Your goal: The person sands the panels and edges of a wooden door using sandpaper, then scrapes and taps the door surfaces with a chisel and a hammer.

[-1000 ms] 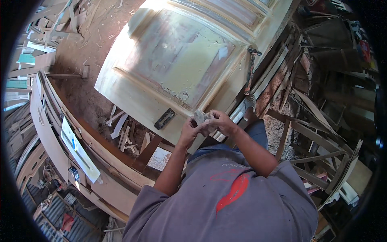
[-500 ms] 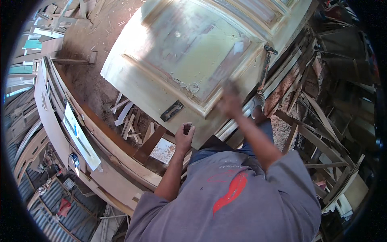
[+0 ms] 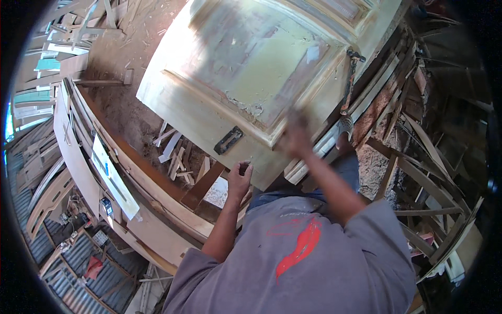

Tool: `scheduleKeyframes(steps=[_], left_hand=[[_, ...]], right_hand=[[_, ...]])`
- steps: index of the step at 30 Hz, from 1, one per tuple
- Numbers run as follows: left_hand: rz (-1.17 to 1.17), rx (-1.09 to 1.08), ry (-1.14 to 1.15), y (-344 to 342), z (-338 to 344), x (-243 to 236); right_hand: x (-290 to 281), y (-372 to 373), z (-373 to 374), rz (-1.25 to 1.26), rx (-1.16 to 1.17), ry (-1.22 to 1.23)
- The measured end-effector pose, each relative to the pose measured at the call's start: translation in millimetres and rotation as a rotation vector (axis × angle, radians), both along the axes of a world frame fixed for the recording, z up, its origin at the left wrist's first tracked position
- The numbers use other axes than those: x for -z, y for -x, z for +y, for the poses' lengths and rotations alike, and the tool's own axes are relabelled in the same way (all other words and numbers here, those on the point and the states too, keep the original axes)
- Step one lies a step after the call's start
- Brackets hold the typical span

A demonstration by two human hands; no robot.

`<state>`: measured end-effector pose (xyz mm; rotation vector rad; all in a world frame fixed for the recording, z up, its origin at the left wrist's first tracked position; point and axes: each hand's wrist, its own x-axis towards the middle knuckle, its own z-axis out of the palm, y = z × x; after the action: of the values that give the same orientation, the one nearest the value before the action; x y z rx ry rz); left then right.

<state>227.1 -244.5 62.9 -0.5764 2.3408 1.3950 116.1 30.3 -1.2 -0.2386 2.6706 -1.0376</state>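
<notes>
L hand (image 3: 240, 177): was at door's near edge; thumb + fingers curled, narrow gap btwn, nothing made out in it; touching or not, couldn't tell.
R hand (image 3: 298, 140): was over door's near R corner, badly blurred; grip + anything held, couldn't tell.
Door (image 3: 180, 112): lay just beyond both hands, long axis running near to far R; R hand was farther in over it, so nearer the panel.
Panel (image 3: 274, 68): sat far of the hands w/ a patchy yellowish coat; raised trim (image 3: 214, 99) ran round it, near corner just L of R hand.
Black block (image 3: 229, 140): lay on door nr its near edge, just far of L hand.
Hammer (image 3: 349, 86): lay along door's R edge, head far, handle near, R of R hand.
Boards (image 3: 78, 152): leaned or stacked well L; couldn't tell which.
Hidden: door's far end cut off; sun glare washed out far L side; R fingers lost in blur.
</notes>
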Motion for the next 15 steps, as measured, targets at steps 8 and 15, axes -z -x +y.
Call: scheduleKeyframes(steps=[8, 15], left_hand=[[0.051, 0.141, 0.045, 20, 13, -6], [0.053, 0.18, 0.056, 19, 14, 0]], right_hand=[[-10, 40, 42, 0.061, 0.14, -0.017], [-24, -58, -42, -0.154, -0.168, 0.06]])
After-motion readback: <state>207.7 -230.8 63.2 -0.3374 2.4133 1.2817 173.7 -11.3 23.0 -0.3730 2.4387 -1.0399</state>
